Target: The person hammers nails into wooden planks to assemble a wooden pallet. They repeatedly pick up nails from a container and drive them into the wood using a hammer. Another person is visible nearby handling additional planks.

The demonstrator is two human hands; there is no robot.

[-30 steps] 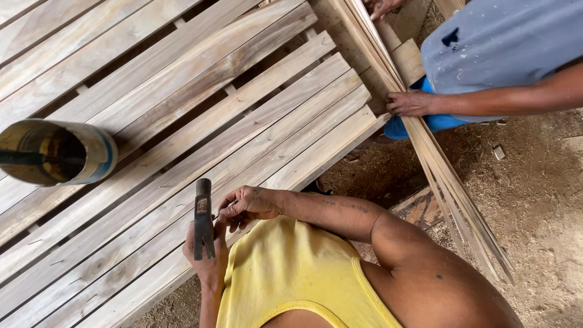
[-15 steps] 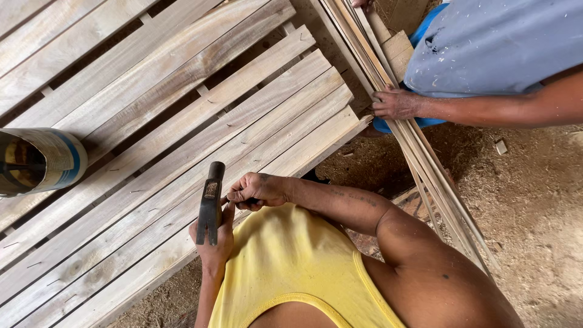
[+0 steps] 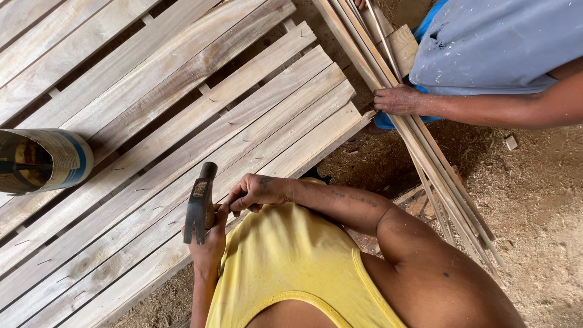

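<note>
At six o'clock in head view: left hand clamped on claw hammer, head raised above slat. Right hand pinched narrow just beside, likely on nail, too small to tell. Can at nine o'clock; co-worker's hand on strips at two. Judgement: steady nail upright, tap lightly first, clear fingers before full blows.

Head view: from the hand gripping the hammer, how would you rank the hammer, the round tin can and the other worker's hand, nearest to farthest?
1. Dark metal hammer: gripped in the left hand, over the pale wooden slats.
2. Round tin can with a blue band: far left, on the slats.
3. Co-worker's hand: upper right, on the bundle of thin wooden strips.
</note>
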